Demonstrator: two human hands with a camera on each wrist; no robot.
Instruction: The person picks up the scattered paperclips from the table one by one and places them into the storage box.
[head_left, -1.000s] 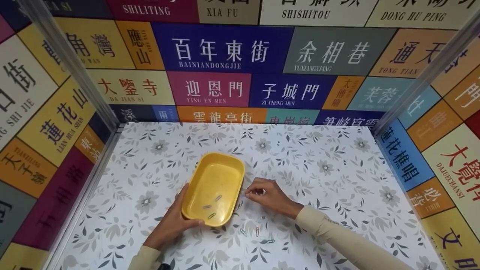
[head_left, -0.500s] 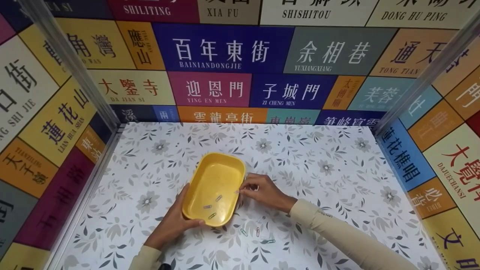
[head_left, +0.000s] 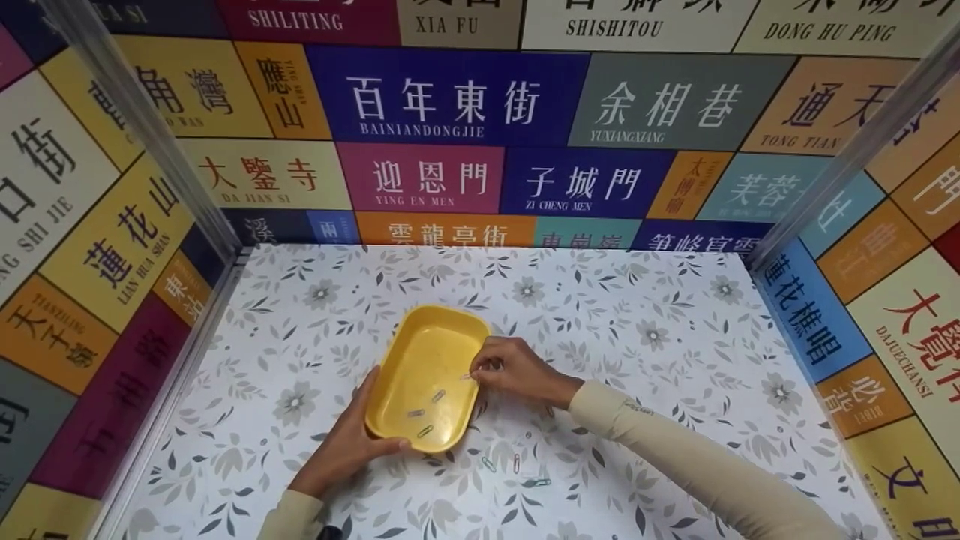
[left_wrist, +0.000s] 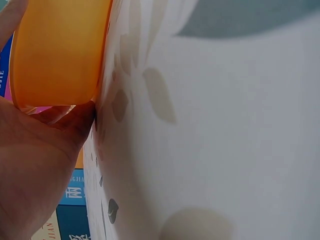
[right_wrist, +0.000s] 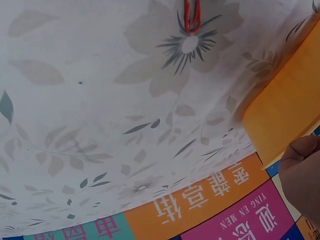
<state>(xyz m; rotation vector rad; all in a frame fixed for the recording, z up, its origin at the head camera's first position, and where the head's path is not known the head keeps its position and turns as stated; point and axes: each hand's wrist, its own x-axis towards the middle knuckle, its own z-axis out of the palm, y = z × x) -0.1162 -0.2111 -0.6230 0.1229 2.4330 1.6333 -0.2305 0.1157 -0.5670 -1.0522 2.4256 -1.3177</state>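
Holding tray (head_left: pixel 431 352): three clips inside, three outside.

Head view: I am seeing even, bright, diffuse light falling from above, with only soft, short shadows lying under the yellow tray (head_left: pixel 420 352) and the right hand (head_left: pixel 517 371) on the counter (head_left: pixel 637 337). No glare is showing. Wall panels are bending slightly toward the frame edges. Left wrist view: everything is sitting too close and is blurring heavily, the tray glowing orange (left_wrist: pixel 57 50). Right wrist view: the counter print is reading softly, a red paper clip (right_wrist: pixel 192 15) staying fairly sharp.
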